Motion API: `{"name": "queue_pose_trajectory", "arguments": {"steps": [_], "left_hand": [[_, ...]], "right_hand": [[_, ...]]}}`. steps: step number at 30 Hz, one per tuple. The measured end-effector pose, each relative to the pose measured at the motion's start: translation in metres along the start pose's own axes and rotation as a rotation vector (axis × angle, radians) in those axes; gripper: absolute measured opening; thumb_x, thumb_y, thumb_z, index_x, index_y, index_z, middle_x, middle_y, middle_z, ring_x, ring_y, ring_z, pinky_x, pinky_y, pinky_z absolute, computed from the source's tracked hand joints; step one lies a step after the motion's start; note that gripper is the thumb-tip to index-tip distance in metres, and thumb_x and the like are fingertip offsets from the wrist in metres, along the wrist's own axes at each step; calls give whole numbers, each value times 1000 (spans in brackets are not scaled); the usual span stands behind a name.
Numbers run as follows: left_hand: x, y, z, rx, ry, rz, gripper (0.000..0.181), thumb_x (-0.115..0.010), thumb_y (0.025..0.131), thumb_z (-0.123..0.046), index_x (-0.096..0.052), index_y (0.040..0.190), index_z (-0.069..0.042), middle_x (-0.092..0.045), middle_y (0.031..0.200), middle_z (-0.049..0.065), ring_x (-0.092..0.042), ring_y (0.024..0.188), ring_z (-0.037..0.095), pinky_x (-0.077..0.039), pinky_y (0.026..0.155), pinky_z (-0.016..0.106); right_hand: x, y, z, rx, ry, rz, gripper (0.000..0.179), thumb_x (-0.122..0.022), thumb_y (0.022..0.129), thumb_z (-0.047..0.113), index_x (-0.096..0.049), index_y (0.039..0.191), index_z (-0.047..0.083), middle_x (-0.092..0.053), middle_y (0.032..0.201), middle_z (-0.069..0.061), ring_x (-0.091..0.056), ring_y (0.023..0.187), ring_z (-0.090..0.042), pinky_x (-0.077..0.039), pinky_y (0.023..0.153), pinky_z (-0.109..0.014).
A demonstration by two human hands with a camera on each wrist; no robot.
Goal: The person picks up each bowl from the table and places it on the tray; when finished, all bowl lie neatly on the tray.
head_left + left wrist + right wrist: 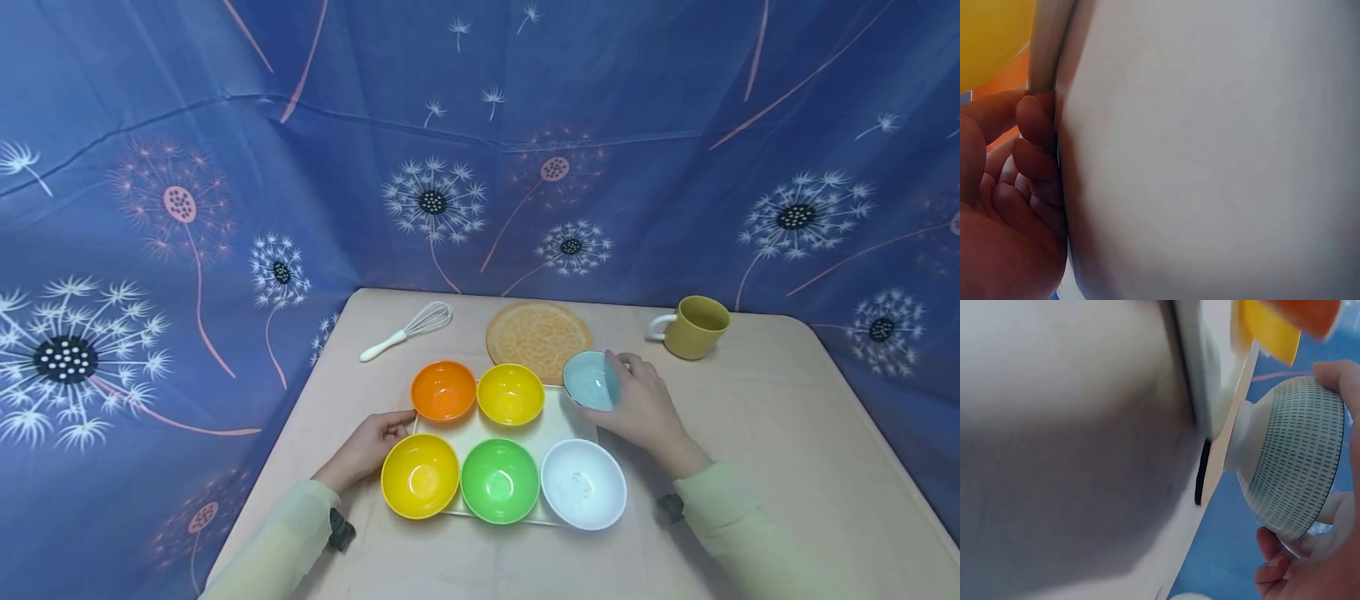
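My right hand (645,404) grips a light blue bowl (588,379) by its rim at the back right corner of the white tray (555,425). In the right wrist view the bowl's outside (1294,450) carries rows of small green dashes, and its foot is close over the surface below. My left hand (367,446) holds the tray's left edge, its fingers (1035,119) curled at the rim. An orange bowl (444,390) and a yellow bowl (512,393) stand at the back of the tray. Along its front are another yellow bowl (420,475), a green bowl (500,481) and a white bowl (583,483).
A round, pizza-patterned board (536,333) lies behind the tray. A whisk (408,330) with a pale handle lies at the back left. At the back right stands a mustard mug (697,327) with a white handle. Blue dandelion-print cloth (645,208) hangs behind the table.
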State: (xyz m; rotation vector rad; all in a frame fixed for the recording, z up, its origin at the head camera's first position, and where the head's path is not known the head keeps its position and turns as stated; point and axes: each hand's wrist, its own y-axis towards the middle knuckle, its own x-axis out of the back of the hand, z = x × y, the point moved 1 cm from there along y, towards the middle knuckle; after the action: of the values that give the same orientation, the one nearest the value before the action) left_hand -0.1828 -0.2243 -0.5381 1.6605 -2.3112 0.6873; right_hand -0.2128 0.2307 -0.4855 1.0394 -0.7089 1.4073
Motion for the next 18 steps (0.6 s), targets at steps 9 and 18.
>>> {"name": "queue_pose_trajectory", "arguments": {"steps": [9,18], "left_hand": [[-3,1,0,-5,18,2,49,-66,98,-3,-61,147,-8,-62,90,2,-57,96,20,-44,88,38],[-6,3,2,15,0,3,50,-67,98,-6,-60,148,-10,-64,90,3,-58,94,21,-45,87,35]], "right_hand": [[-11,-9,18,22,-10,40,117,-84,73,66,-41,157,-1,-44,148,-28,-44,131,-47,-40,106,-66],[-20,-15,17,26,-32,54,116,-82,73,70,-42,157,0,-45,147,-27,-47,128,-45,-41,103,-64]]}}
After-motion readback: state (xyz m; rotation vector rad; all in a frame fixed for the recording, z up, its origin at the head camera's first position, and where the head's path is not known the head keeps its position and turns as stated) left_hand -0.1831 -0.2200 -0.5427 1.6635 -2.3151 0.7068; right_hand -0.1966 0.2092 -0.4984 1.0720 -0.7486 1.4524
